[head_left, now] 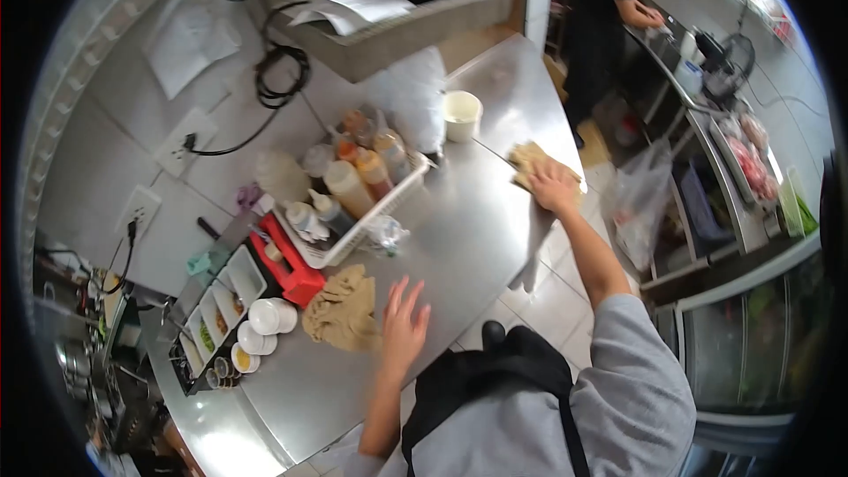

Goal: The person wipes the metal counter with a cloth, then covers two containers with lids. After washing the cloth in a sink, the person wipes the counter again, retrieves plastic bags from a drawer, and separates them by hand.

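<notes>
My right hand (553, 185) presses a yellowish-tan cloth (528, 159) onto the steel table (459, 247), close to its right edge. The fingers lie over the cloth and cover part of it. My left hand (405, 322) is open, fingers spread, over the near side of the table with nothing in it. Just left of it sits a second, crumpled tan cloth (343, 307). A small crumpled clear plastic wrap (385, 235) lies beyond that hand, against a white basket (375, 216) of sauce bottles.
A white tub (462, 116) stands at the table's back. Left are a red dispenser (287, 265), a topping tray (215, 309) and small white bowls (265, 322). A metal shelf (397, 31) overhangs the back. A person in dark clothes (601, 26) works at the far-right counter.
</notes>
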Demonstrator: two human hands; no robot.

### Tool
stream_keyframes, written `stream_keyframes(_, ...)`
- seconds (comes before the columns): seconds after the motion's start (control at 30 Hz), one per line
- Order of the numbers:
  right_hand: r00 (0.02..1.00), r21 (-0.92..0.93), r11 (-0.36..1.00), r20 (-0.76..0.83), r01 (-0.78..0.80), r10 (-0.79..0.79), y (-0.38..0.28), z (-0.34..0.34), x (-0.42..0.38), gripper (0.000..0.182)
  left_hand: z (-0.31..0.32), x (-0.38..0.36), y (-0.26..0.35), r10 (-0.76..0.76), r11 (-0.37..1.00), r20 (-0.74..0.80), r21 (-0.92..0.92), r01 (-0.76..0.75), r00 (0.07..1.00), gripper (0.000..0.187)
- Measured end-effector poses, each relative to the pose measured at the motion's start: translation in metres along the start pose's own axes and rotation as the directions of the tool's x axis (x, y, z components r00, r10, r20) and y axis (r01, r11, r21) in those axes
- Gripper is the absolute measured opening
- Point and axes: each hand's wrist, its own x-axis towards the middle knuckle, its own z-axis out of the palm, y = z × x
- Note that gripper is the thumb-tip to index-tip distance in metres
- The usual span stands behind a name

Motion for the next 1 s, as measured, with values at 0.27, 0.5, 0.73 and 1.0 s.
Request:
stream_keyframes(0.27, 0.921, -0.015, 0.926, -0.095, 0.378, -0.378, -0.108, 0.037, -0.067, 0.047, -0.040, -0.068, -0.058, -0.237, 0.969, -0.303, -0.006, 0.247, 0.923, 0.035)
stream_keyframes(0.5, 0.907, 0.130, 0.898, -0.111, 0.419, -0.407, -0.124, 0.031, -0.057, 0.041, -0.046, -0.056, -0.100, -0.314, 0.873, -0.178, 0.332, 0.357, 0.933, 0.042)
stream_keyframes(0.73, 0.896, 0.188, 0.878, -0.165, 0.439, -0.413, -0.103, 0.017, -0.129, 0.036, -0.077, -0.066, -0.093, -0.343, 0.912, -0.285, 0.130, 0.390, 0.895, 0.035)
stream_keyframes(1.0, 0.677, 0.538, 0.526, -0.729, 0.659, -0.102, -0.191, -0.060, 0.007, 0.069, -0.078, 0.015, -0.021, -0.046, 0.992, -0.190, -0.123, 0.023, 0.981, 0.032)
